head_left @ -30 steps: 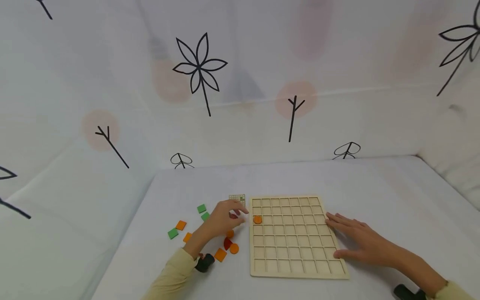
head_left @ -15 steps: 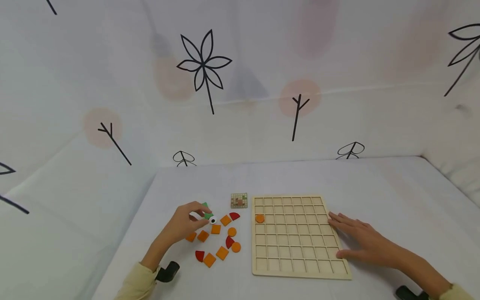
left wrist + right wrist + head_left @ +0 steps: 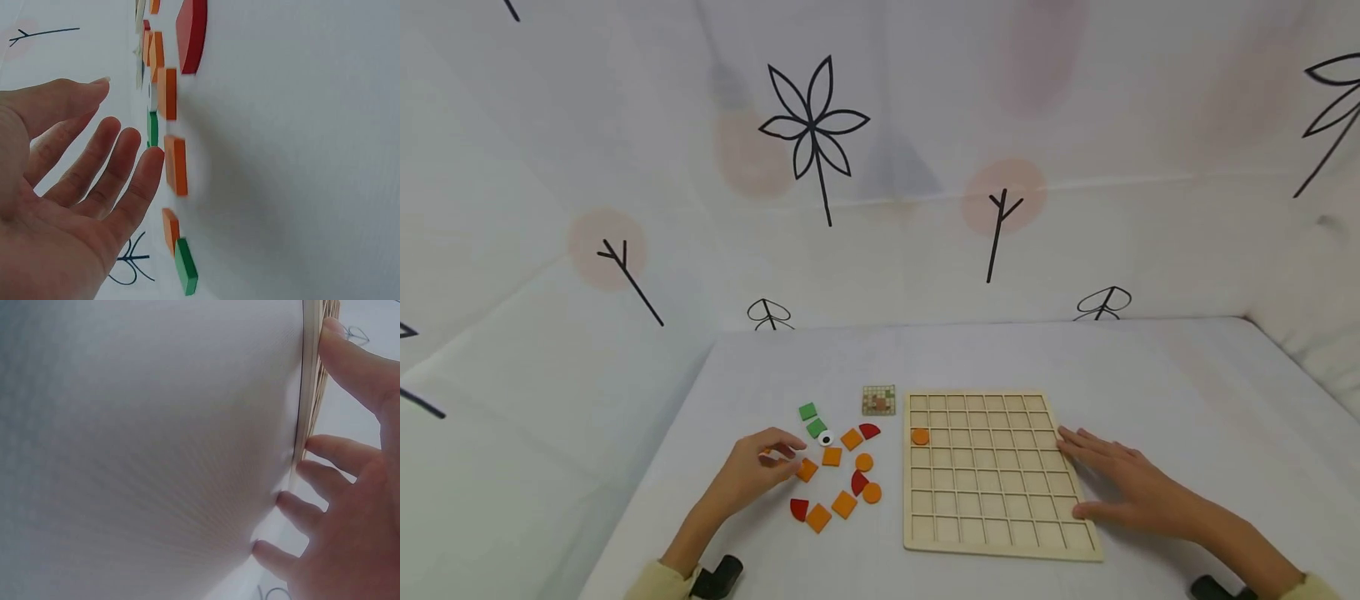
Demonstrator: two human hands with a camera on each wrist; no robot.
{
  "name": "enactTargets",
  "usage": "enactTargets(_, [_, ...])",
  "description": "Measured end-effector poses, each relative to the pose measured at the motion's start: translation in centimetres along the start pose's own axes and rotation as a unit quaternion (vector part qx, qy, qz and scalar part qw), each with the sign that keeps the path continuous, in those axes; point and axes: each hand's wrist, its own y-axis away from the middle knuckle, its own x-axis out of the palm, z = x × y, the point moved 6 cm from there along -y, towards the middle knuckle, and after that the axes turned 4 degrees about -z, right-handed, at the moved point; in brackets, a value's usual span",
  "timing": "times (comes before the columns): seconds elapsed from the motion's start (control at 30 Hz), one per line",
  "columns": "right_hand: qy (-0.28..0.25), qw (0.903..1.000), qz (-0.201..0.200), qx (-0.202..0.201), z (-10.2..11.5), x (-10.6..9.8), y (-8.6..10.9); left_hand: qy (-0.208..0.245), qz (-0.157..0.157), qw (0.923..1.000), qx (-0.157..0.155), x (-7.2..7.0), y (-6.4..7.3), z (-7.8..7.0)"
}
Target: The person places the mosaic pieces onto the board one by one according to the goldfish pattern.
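My left hand (image 3: 751, 473) hovers over the left end of a scatter of flat tiles, fingers loosely bent. In the left wrist view the thumb and fingers are apart with nothing between them. Just past the fingertips lies an orange square tile (image 3: 176, 167), and a green square tile (image 3: 186, 267) sits lower in that view. My right hand (image 3: 1123, 483) rests with spread fingers along the right edge of a pale wooden grid board (image 3: 985, 557). In the right wrist view, thumb and fingertips (image 3: 315, 447) meet its edge. One orange disc (image 3: 920, 437) sits in the board's left column.
Left of the board lie more orange squares (image 3: 844, 504), orange discs (image 3: 872, 493), red quarter-circles (image 3: 799, 509), green squares (image 3: 807, 411) and a white disc with a black dot (image 3: 826, 437). A small pattern card (image 3: 878, 400) lies behind them. Printed white cloth hangs behind the table.
My left hand first moved left from beside the board to the tiles, then slightly farther left and nearer, away from the white dotted disc. The right hand stays on the board's edge.
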Motion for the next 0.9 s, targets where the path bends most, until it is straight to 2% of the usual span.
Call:
enactTargets(0.23, [-0.009, 1.0000, -0.001, 0.000, 0.1, -0.2, -0.1, 0.044, 0.015, 0.9989, -0.006, 1.9, 0.1, -1.3])
enactTargets(0.37, [-0.011, 0.9999, 0.000, 0.003, 0.1, -0.3, -0.1, 0.066, 0.027, 0.9974, 0.006, 3.0, -0.4, -2.0])
enactTargets(0.53, [-0.020, 0.9998, 0.001, 0.005, 0.2, -0.3, -0.1, 0.061, 0.035, 0.9971, 0.030, 4.3, -1.5, -2.6])
enactTargets(0.67, [-0.021, 0.9998, 0.002, 0.006, 0.2, -0.2, -0.1, 0.057, 0.048, 0.9967, 0.031, 5.4, -2.3, -2.9])
enactTargets(0.77, [-0.018, 0.9998, 0.003, 0.007, 0.2, -0.2, 0.0, 0.059, 0.065, 0.9954, 0.039, 6.3, -2.8, -3.3])
enactTargets(0.9, [-0.013, 0.9999, 0.000, 0.005, 0.2, -0.2, 0.0, 0.036, 0.091, 0.9937, 0.055, 7.2, -3.4, -3.9])
